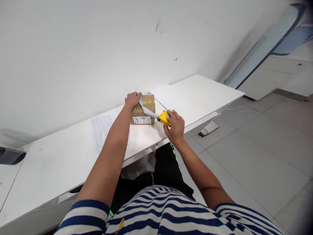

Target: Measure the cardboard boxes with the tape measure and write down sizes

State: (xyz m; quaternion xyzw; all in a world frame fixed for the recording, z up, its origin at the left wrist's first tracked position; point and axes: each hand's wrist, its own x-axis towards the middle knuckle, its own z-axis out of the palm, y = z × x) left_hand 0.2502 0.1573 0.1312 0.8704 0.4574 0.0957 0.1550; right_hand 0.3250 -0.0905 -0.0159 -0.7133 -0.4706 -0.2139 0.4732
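Note:
A small brown cardboard box sits on the white table, with a white printed label on its near side, dark handwriting and a strip of yellow tape. My right hand is closed around a yellow tape measure just right of the box. Its pale blade runs out, bent, across the box to the far left edge. There my left hand is closed, pressing the blade's marked end against the box; its fingertips are partly hidden.
Handwritten paper lies left of the box, partly behind my left forearm. The white table runs along the wall. A dark object is at its left end. A flat pale object lies on the tiled floor, and a blue-grey panel leans at right.

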